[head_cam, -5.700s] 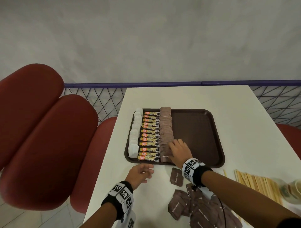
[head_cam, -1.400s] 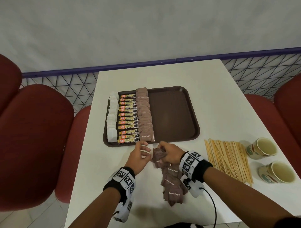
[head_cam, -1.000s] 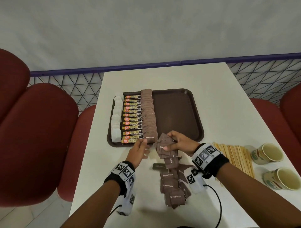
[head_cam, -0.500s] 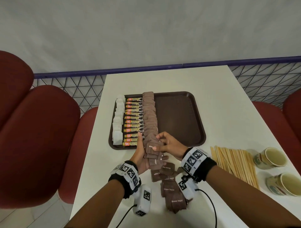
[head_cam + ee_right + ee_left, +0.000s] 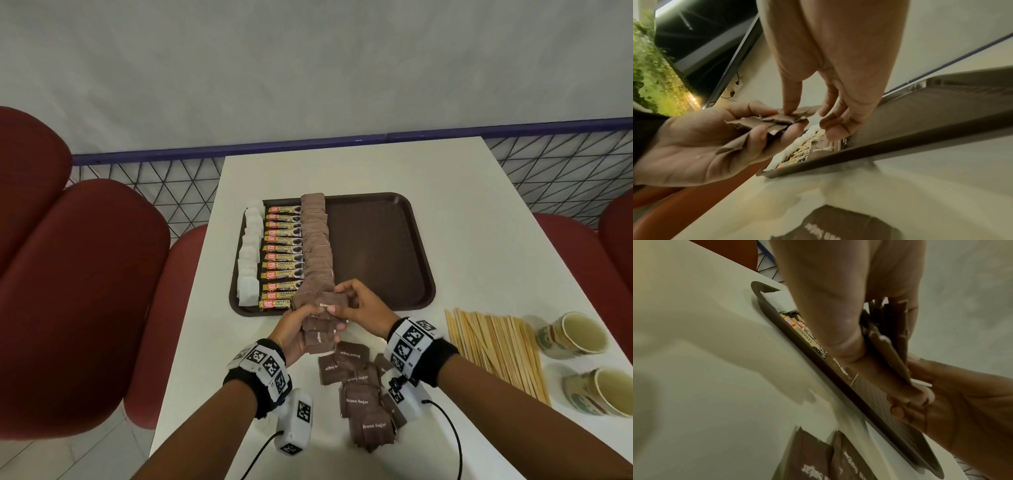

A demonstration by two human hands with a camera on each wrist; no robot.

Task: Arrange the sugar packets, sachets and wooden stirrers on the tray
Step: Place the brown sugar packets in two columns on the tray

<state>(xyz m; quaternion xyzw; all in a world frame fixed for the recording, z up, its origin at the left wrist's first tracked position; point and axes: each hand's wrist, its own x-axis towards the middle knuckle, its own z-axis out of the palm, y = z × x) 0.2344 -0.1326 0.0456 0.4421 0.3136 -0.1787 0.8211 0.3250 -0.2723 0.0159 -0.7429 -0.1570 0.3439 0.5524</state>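
Note:
The brown tray (image 5: 376, 246) holds a column of white sachets (image 5: 249, 263), a column of coffee granule sticks (image 5: 283, 257) and a column of brown sugar packets (image 5: 317, 246); its right half is bare. Just over the tray's near edge, my left hand (image 5: 308, 318) grips a fanned stack of brown sugar packets (image 5: 320, 334). My right hand (image 5: 342, 301) pinches the top packets of that stack; in the right wrist view one fingertip presses on the stack (image 5: 777, 121). Loose brown sugar packets (image 5: 359, 394) lie on the table under my wrists. Wooden stirrers (image 5: 496, 342) lie to the right.
Two paper cups (image 5: 572, 332) (image 5: 599, 390) stand at the table's right edge beyond the stirrers. Red padded seats (image 5: 85, 291) flank the white table (image 5: 342, 164). A mesh railing (image 5: 154, 185) runs behind it.
My right hand lifted brown sugar packets off the table and put them into my left hand. Both hands now hold the stack together at the tray's near edge.

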